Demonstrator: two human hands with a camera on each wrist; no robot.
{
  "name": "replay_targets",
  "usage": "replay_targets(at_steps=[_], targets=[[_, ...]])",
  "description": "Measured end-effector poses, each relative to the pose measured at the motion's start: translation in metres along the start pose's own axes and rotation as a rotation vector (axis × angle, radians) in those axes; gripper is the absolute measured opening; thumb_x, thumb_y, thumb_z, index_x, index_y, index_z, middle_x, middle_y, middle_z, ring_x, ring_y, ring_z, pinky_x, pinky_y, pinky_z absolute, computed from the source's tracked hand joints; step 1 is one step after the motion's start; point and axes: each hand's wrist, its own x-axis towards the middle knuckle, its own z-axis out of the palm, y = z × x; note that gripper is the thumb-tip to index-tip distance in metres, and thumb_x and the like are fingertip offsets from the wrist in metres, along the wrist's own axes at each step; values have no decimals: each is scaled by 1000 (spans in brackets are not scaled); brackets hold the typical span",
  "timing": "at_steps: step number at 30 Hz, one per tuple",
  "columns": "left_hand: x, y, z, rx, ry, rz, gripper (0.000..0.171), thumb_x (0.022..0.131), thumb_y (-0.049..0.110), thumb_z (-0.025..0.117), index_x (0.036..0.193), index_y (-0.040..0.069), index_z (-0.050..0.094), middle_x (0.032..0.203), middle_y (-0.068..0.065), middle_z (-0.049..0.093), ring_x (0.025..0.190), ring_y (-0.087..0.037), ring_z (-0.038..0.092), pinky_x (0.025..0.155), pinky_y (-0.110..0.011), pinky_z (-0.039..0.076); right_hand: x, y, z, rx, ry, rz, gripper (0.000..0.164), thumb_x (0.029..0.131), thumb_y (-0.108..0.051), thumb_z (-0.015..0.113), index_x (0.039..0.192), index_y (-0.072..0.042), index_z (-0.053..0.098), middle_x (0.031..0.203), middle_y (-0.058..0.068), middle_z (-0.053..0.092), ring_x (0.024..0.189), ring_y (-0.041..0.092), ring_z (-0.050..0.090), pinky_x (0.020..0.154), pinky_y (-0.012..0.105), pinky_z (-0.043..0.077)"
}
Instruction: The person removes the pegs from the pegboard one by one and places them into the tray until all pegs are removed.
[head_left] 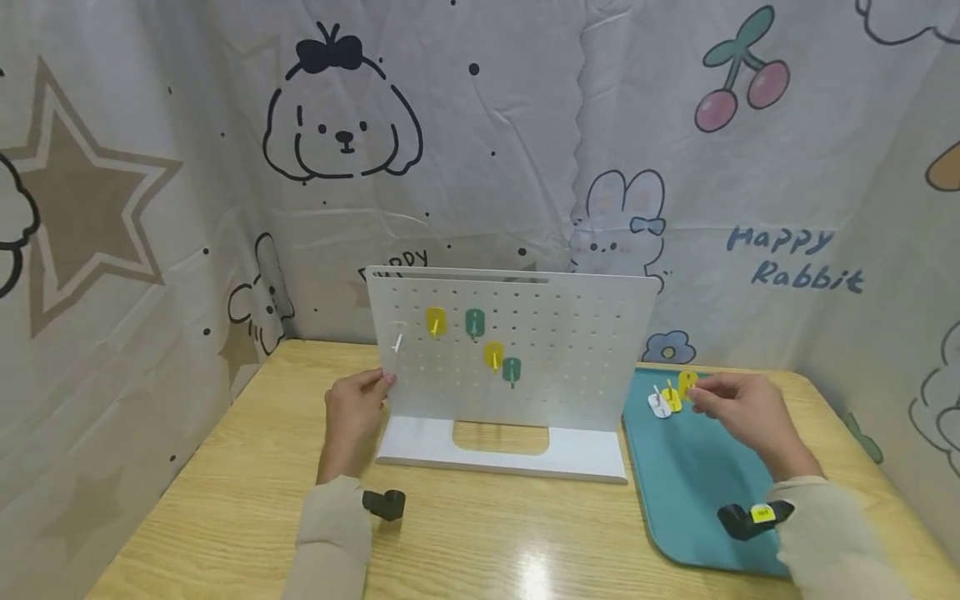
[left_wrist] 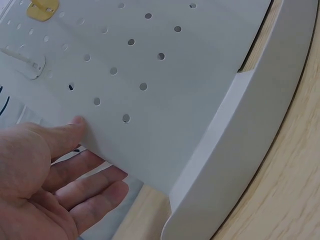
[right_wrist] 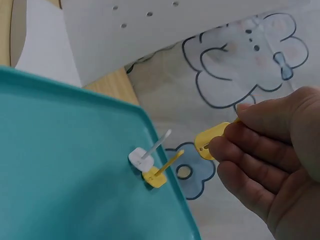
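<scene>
A white pegboard [head_left: 450, 392] stands upright on its base. Two yellow hooks, two green hooks and one white hook [head_left: 397, 337] are fixed on it. My left hand [head_left: 355, 412] pinches the board's left edge, the thumb on the front face and the fingers behind, as the left wrist view shows. Over the far end of the teal tray [head_left: 697, 500], my right hand [head_left: 746, 412] pinches a yellow hook [right_wrist: 212, 139] between thumb and fingers. A white hook [right_wrist: 141, 160] and another yellow hook [right_wrist: 155, 177] lie side by side on the tray below it.
The tray lies right of the board on a wooden table [head_left: 465, 533]. A printed curtain [head_left: 510, 150] hangs behind and at both sides. An oblong opening [head_left: 501, 437] cuts through the board's foot.
</scene>
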Motion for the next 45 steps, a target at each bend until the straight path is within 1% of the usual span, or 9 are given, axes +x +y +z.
replay_targets(at_steps=[4, 10, 17, 24, 29, 35, 39, 42, 45], targets=[[2, 2, -3, 13, -11, -3, 34, 101, 26, 64, 125, 3, 68, 113, -16, 71, 95, -28, 71, 80, -42, 59, 9, 7, 5, 13, -53, 31, 37, 99, -24, 66, 116, 8, 67, 94, 14, 73, 89, 34, 69, 76, 48, 57], [3, 2, -4, 27, -17, 3, 35, 101, 27, 64, 126, 2, 68, 113, -17, 71, 93, -30, 70, 80, -43, 59, 15, 16, 13, 8, -98, 66, 34, 98, -21, 66, 113, 9, 68, 88, 11, 72, 81, 24, 65, 67, 36, 54], [3, 1, -4, 33, -18, 6, 35, 101, 26, 64, 126, 2, 68, 113, -18, 71, 91, -29, 70, 78, -42, 59, 19, 25, 24, 19, -117, 103, 33, 97, -20, 67, 110, 10, 68, 89, 10, 71, 79, 21, 66, 66, 34, 55], [2, 1, -2, 30, -15, 10, 33, 101, 25, 64, 125, 2, 69, 114, -18, 71, 88, -29, 71, 73, -38, 59, 22, 28, 30, -29, -105, 78, 34, 98, -24, 66, 106, 8, 71, 83, 8, 72, 75, 20, 66, 64, 34, 52], [2, 1, -3, 38, -8, 9, 34, 101, 25, 64, 125, 2, 68, 114, -18, 71, 89, -30, 71, 76, -41, 59, 21, 17, 26, -75, -70, 85, 44, 100, -34, 62, 115, 6, 69, 89, 11, 73, 85, 27, 66, 71, 43, 53], [3, 1, -3, 34, -15, 26, 35, 102, 27, 63, 126, 2, 67, 114, -18, 70, 89, -29, 71, 77, -41, 59, 9, 3, 14, -19, 16, 89, 54, 99, -44, 62, 119, 6, 67, 96, 16, 73, 94, 35, 66, 77, 51, 54], [3, 0, -3, 27, -20, 28, 36, 102, 27, 62, 127, 2, 67, 114, -18, 71, 90, -29, 71, 77, -41, 59, 0, -7, 12, 22, 96, 94, 51, 98, -46, 63, 118, 1, 69, 98, 15, 72, 94, 33, 65, 77, 52, 54], [3, 0, -3, 17, -19, 29, 35, 102, 26, 62, 126, 2, 68, 113, -18, 71, 90, -29, 71, 77, -41, 60, -8, -21, 10, 37, 136, 56, 51, 99, -47, 61, 119, -1, 69, 100, 16, 72, 98, 35, 65, 79, 54, 53], [3, 0, -3, 9, -18, 23, 34, 102, 26, 63, 126, 3, 68, 112, -17, 71, 90, -28, 71, 77, -39, 60, -17, -39, 10, 44, 149, -35, 48, 100, -43, 61, 120, -1, 69, 106, 18, 71, 102, 37, 64, 82, 52, 55]])
